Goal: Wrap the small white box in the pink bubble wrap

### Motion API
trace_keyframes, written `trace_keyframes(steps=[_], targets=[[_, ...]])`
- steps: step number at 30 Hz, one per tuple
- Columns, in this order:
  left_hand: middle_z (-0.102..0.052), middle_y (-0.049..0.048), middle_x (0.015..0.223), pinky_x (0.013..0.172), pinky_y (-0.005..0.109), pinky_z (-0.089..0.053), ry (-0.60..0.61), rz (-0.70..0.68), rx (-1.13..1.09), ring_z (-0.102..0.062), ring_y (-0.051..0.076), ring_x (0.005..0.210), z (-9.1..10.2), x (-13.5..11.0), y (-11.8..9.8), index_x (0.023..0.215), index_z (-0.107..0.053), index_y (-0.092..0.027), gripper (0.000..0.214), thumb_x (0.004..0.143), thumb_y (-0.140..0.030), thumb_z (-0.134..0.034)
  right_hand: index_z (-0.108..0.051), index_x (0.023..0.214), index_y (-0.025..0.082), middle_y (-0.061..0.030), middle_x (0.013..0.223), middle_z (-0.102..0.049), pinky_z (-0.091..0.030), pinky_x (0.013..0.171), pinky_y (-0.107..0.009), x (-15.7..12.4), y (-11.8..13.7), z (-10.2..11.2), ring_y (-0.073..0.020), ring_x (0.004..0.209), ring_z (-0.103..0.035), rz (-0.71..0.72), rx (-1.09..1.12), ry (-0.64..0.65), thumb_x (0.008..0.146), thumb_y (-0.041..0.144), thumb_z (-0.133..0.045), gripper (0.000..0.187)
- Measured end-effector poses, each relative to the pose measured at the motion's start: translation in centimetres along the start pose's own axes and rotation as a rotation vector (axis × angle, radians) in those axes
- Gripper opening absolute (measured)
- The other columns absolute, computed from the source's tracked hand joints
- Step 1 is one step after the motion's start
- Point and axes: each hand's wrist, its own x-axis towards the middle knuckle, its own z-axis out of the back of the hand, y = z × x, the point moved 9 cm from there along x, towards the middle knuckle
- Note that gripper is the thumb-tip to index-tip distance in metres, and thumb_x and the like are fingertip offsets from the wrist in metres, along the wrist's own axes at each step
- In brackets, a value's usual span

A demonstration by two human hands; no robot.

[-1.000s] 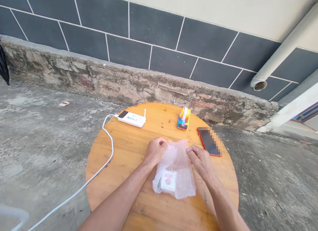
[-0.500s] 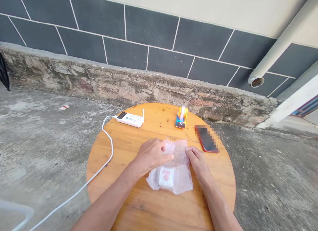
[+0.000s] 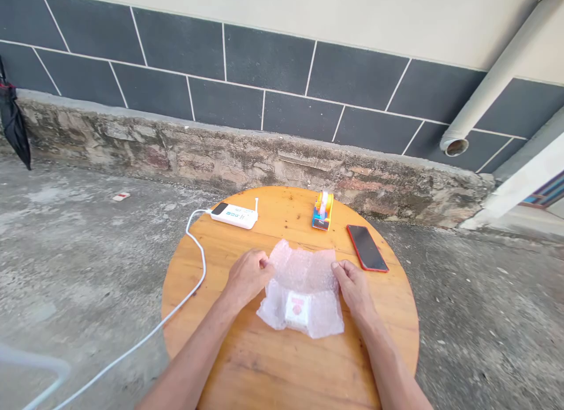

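The left hand [image 3: 249, 275] is curling its fingers in, pinching the left edge of a sheet of bubble wrap [image 3: 304, 269], while the right hand [image 3: 352, 288] is gripping the right edge between thumb and forefinger. The sheet is lying spread out on a round wooden table [image 3: 273, 363]. A small white box [image 3: 297, 309] with a red mark is resting at its near half, between the two forearms, though it is hard to tell whether a layer of film is covering it. Beyond the wrap, a blue and yellow tape dispenser [image 3: 323, 211] is standing near the table's far edge; a red-edged phone [image 3: 368, 249] is lying farther right, and a white device [image 3: 234, 215] is sitting at the far left, its pale cable [image 3: 204, 263] running over the edge
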Motion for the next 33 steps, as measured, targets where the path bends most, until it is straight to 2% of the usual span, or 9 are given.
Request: trace_keyframes(steps=[6, 18, 20, 24, 28, 31, 33], targets=[[-0.061, 0.0016, 0.074, 0.066, 0.026, -0.039, -0.087, -0.011, -0.030, -0.055, 0.019, 0.080, -0.9, 0.1, 1.8, 0.061, -0.054, -0.020, 0.015, 0.075, -0.021, -0.050, -0.052, 0.068, 0.020, 0.0014, 0.058, -0.053, -0.034, 0.055, -0.026, 0.3, -0.2, 0.8, -0.0161, 0.056, -0.048, 0.013, -0.208, -0.061, 0.084, 0.049, -0.046, 0.034], [-0.062, 0.0035, 0.080, 0.082, 0.032, -0.042, -0.167, -0.078, -0.041, -0.053, 0.022, 0.087, -1.6, 0.0, 2.5, 0.065, -0.058, -0.021, 0.012, 0.075, -0.018, -0.052, -0.060, 0.078, 0.019, -0.0047, 0.068, -0.065, -0.037, 0.058, -0.028, 0.6, -0.3, 0.7, -0.0211, 0.063, -0.057, 0.023, -0.408, -0.084, 0.087, 0.047, -0.039, 0.036], [-0.064, 0.0044, 0.086, 0.083, 0.033, -0.042, -0.176, -0.064, -0.056, -0.054, 0.023, 0.091, -1.3, -0.1, 2.7, 0.074, -0.061, -0.021, 0.009, 0.074, -0.018, -0.053, -0.060, 0.079, 0.019, -0.0052, 0.069, -0.065, -0.037, 0.058, -0.028, 0.6, -0.2, 0.7, -0.0213, 0.064, -0.058, 0.031, -0.421, -0.088, 0.088, 0.048, -0.038, 0.038], [-0.064, 0.0068, 0.102, 0.085, 0.034, -0.043, -0.186, -0.041, -0.101, -0.055, 0.023, 0.096, 0.5, -0.8, 2.3, 0.099, -0.061, -0.019, 0.022, 0.080, -0.025, -0.050, -0.059, 0.078, 0.019, -0.0046, 0.067, -0.064, -0.038, 0.058, -0.027, 0.6, 0.0, 0.7, -0.0207, 0.064, -0.058, 0.047, -0.431, -0.086, 0.090, 0.048, -0.036, 0.039], [-0.066, 0.0043, 0.099, 0.082, 0.031, -0.044, -0.117, -0.103, -0.138, -0.055, 0.023, 0.099, 1.9, -1.9, 0.2, 0.090, -0.065, -0.022, 0.023, 0.084, -0.036, -0.047, -0.058, 0.074, 0.019, -0.0032, 0.063, -0.061, -0.037, 0.058, -0.026, 0.5, -0.1, 0.6, -0.0196, 0.062, -0.056, 0.053, -0.433, -0.075, 0.090, 0.047, -0.036, 0.039], [-0.067, 0.0055, 0.096, 0.081, 0.032, -0.045, 0.033, -0.152, -0.160, -0.055, 0.025, 0.099, 0.7, -2.3, -1.3, 0.087, -0.068, -0.021, 0.023, 0.078, -0.038, -0.055, -0.059, 0.075, 0.019, -0.0031, 0.064, -0.063, -0.036, 0.057, -0.026, 0.5, -0.2, 0.6, -0.0193, 0.062, -0.057, 0.045, -0.432, -0.074, 0.089, 0.043, -0.038, 0.035], [-0.067, 0.0047, 0.093, 0.078, 0.031, -0.045, 0.100, -0.169, -0.167, -0.056, 0.024, 0.094, -0.2, -2.6, -1.9, 0.082, -0.068, -0.022, 0.016, 0.074, -0.030, -0.056, -0.060, 0.076, 0.019, -0.0031, 0.065, -0.064, -0.036, 0.056, -0.026, 0.4, -0.3, 0.7, -0.0192, 0.061, -0.057, 0.038, -0.432, -0.074, 0.088, 0.041, -0.040, 0.032]])
